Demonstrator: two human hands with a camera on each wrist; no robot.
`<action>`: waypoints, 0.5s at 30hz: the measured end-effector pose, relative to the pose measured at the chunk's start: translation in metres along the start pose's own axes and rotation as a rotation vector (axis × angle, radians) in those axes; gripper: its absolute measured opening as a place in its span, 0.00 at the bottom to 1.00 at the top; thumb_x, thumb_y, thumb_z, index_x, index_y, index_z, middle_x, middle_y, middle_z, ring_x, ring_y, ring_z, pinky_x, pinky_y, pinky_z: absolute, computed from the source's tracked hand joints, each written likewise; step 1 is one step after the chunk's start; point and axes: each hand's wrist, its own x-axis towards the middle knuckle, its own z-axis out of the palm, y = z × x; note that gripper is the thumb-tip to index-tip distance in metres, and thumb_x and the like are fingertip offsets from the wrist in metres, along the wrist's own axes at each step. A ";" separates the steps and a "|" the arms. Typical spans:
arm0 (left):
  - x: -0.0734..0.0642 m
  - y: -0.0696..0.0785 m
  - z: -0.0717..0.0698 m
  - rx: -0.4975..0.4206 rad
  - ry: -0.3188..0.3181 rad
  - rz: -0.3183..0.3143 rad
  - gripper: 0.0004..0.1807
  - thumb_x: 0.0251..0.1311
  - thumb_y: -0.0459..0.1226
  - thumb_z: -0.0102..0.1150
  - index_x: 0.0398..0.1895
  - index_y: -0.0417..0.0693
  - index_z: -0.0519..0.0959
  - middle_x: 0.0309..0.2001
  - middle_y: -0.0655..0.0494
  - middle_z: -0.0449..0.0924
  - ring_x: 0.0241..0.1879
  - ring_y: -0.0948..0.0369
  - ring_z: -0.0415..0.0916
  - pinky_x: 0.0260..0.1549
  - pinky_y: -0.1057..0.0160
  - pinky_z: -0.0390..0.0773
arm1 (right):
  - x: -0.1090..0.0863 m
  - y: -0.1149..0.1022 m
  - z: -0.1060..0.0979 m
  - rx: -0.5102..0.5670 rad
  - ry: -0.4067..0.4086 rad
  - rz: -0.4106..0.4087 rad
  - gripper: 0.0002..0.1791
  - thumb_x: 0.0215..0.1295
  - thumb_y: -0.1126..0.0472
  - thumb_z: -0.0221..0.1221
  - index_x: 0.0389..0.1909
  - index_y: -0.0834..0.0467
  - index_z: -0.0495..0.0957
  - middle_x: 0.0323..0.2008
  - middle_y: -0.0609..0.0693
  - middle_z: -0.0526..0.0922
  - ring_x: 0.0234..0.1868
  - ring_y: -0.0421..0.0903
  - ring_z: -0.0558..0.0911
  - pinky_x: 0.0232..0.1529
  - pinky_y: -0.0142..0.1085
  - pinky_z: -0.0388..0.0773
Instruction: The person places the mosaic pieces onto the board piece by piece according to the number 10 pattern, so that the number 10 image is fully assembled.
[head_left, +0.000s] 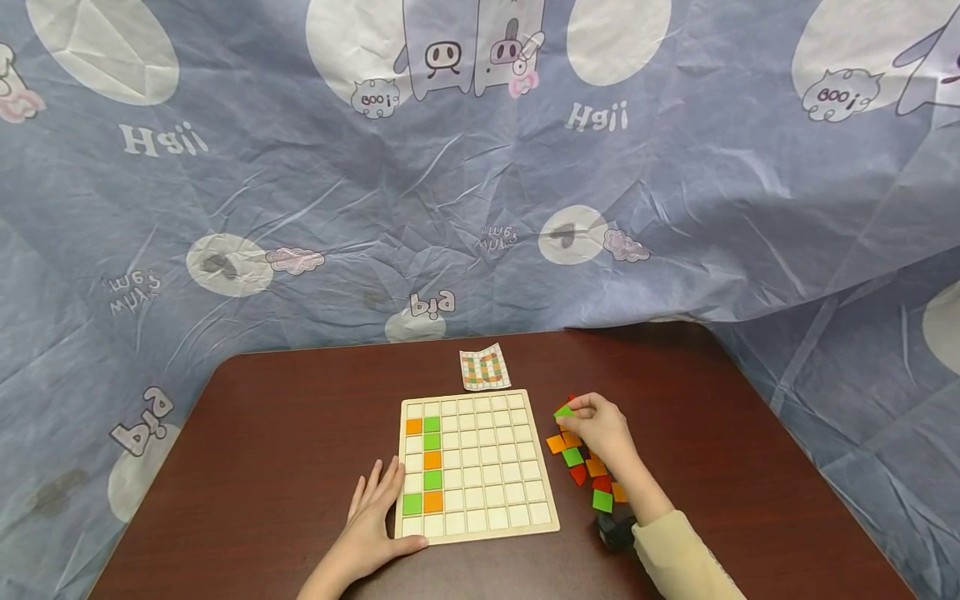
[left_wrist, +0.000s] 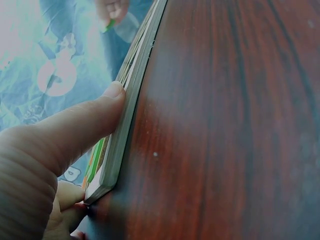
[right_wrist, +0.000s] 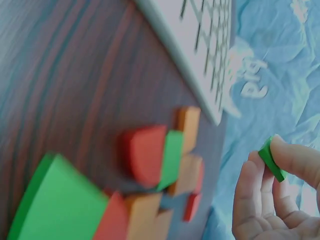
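My left hand (head_left: pixel 367 527): fingers straight and spread by the board (head_left: pixel 477 457)'s left edge, thumb at its near edge, apparently steadying it.
Board: flat on the tabletop (head_left: pixel 300 433), seven tiles seated in the two left columns.
Pattern card (head_left: pixel 486 367): just past the board's far edge.
Green tile (head_left: pixel 564 412): right of the board; picking-up step, I judge, next calling for a suitable bare cell.
My right hand (head_left: pixel 606 429): narrow, pinching that tile above the loose tiles (head_left: pixel 573 457).

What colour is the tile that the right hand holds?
Green; the tile shows best in the right wrist view.
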 end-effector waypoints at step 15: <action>0.000 -0.003 0.001 0.035 0.028 0.048 0.63 0.41 0.55 0.77 0.77 0.39 0.54 0.78 0.43 0.48 0.78 0.39 0.37 0.62 0.80 0.15 | -0.019 -0.035 0.045 0.161 -0.179 -0.086 0.11 0.56 0.64 0.69 0.39 0.61 0.82 0.32 0.52 0.86 0.33 0.53 0.85 0.39 0.46 0.82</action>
